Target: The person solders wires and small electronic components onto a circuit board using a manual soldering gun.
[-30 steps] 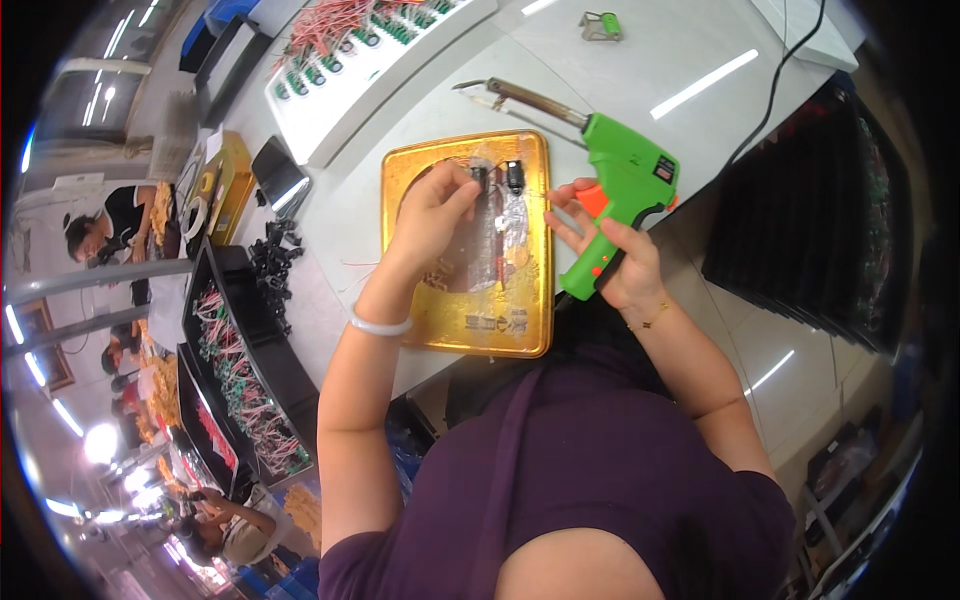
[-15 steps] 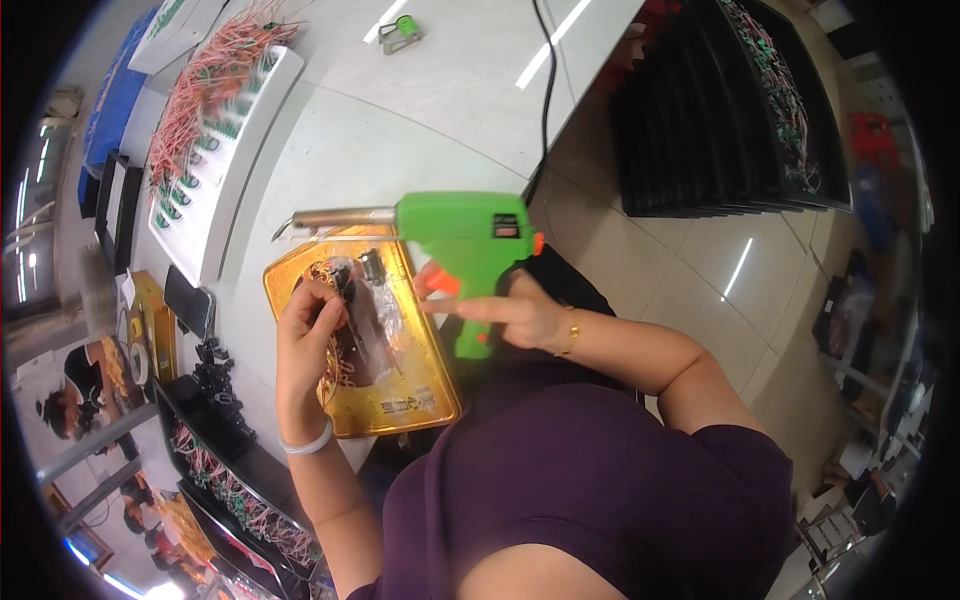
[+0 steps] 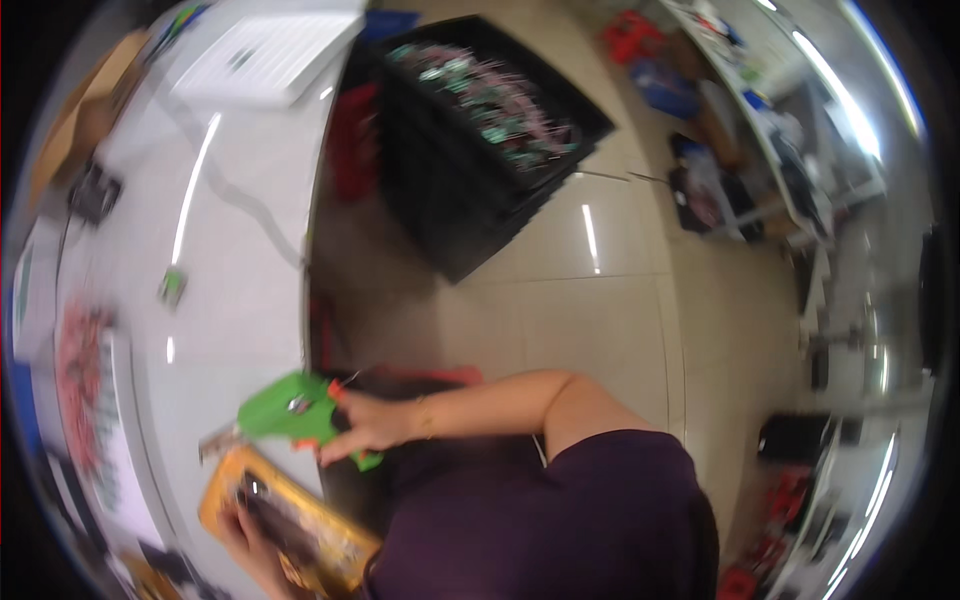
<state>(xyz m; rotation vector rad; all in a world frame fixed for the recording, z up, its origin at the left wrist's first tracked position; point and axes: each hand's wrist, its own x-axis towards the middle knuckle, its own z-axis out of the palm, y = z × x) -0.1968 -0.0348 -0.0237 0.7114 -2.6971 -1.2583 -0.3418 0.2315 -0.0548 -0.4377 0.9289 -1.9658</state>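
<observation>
My right hand (image 3: 375, 422) is wrapped round the handle of a green soldering gun (image 3: 285, 405). Its metal tip (image 3: 215, 443) points left, just beyond the far end of a gold tray (image 3: 335, 535). That tray stands at the lower left, partly hidden by my purple shirt, with dark and clear plastic-looking material inside. Over the tray's left side, my left hand (image 3: 245, 535) has its fingers curled close together at the dark material. Blur hides what is between them.
On the white table (image 3: 240, 230) lies a small green-and-metal object (image 3: 172, 287). Beside it, a white rack (image 3: 130, 430) carries pink wires and green pieces. A white ribbed tray (image 3: 265, 60) sits farther back. Right of the table, stacked black trays (image 3: 440, 200) hold wired green parts.
The view has swung right, so the table and both hands appear farther left and more floor shows. The soldering gun stays in my right hand; my left hand stays at the gold tray.
</observation>
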